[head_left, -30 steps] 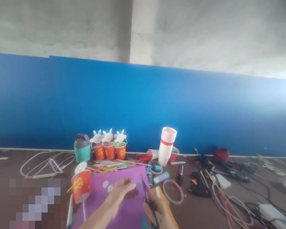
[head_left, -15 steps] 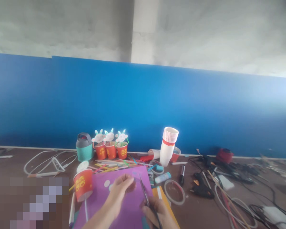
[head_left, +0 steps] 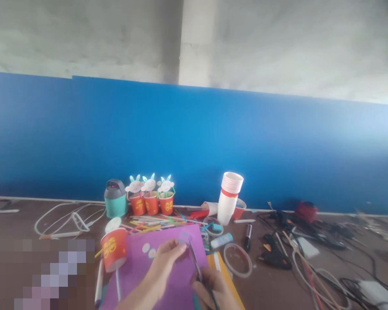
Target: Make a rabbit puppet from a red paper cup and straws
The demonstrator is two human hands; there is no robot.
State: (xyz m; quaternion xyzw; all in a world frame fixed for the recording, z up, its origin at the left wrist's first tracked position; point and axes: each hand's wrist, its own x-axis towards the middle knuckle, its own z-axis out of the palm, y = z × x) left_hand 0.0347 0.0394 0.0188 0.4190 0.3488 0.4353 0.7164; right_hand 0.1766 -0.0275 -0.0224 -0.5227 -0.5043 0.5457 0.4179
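Note:
My left hand (head_left: 168, 258) is pinched over the purple sheet (head_left: 181, 277), with a small bluish piece of paper (head_left: 183, 236) at its fingertips. In my right hand (head_left: 213, 286) is a pair of scissors (head_left: 195, 262). Their narrow blades point up and away, close to the right of the paper piece, but I cannot tell whether they touch it. Small round paper pieces (head_left: 145, 248) lie on the purple sheet just left of my left hand. A red paper cup (head_left: 114, 250) with yellow print stands tilted at the sheet's left edge, a white disc at its top.
Red cups (head_left: 151, 203) with rabbit faces stand at the back beside a teal-and-grey container (head_left: 115, 202). Stacked white cups (head_left: 230, 193), a glue stick (head_left: 221, 240), a tape ring (head_left: 238, 260) and a black marker (head_left: 248, 237) lie to the right. A glue gun (head_left: 276, 257) lies among cables.
My left fingertips have shifted slightly to the right, and the bluish piece shows more clearly near the scissor blades. The whole view has shifted a little.

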